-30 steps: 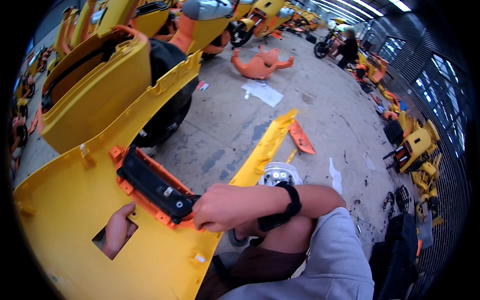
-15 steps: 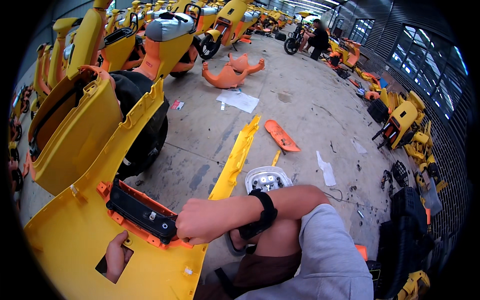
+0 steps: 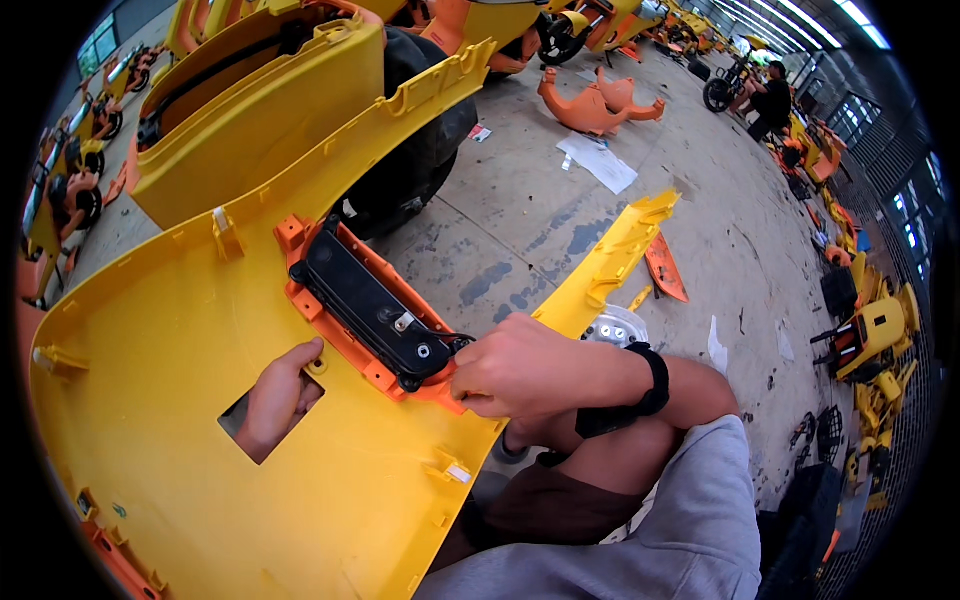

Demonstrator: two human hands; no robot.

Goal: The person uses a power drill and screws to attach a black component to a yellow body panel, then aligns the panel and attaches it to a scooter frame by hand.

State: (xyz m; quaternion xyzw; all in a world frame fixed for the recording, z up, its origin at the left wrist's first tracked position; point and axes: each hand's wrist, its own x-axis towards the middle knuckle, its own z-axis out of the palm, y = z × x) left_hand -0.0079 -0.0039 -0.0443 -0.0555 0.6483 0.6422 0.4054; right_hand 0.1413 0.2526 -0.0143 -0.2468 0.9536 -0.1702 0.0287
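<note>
A large yellow scooter body panel [image 3: 200, 310] lies across in front of me, its ribbed inner side up. My left hand [image 3: 278, 395] shows through the panel's square opening, thumb over the edge and fingers curled, gripping the panel. Along the panel's upper edge sits an orange bracket [image 3: 360, 362] with a long black housing [image 3: 362, 300] inside it. The housing carries a small metal clip and a round screw fitting. At the bracket's right end my right hand [image 3: 510, 365] is closed, touching it beside a thin dark cable; what its fingers pinch is hidden.
Beyond the panel stands a yellow scooter body [image 3: 260, 110] with a dark wheel. A clear lamp unit [image 3: 615, 327] lies past my right wrist. Orange fairings [image 3: 595, 105], an orange strip [image 3: 665, 268] and paper [image 3: 600, 163] lie on the floor. A person [image 3: 770, 100] sits far back.
My view has turned left and down, so the panel and both hands appear farther right and higher. My right hand stays closed at the bracket's end; the left stays in the opening.
</note>
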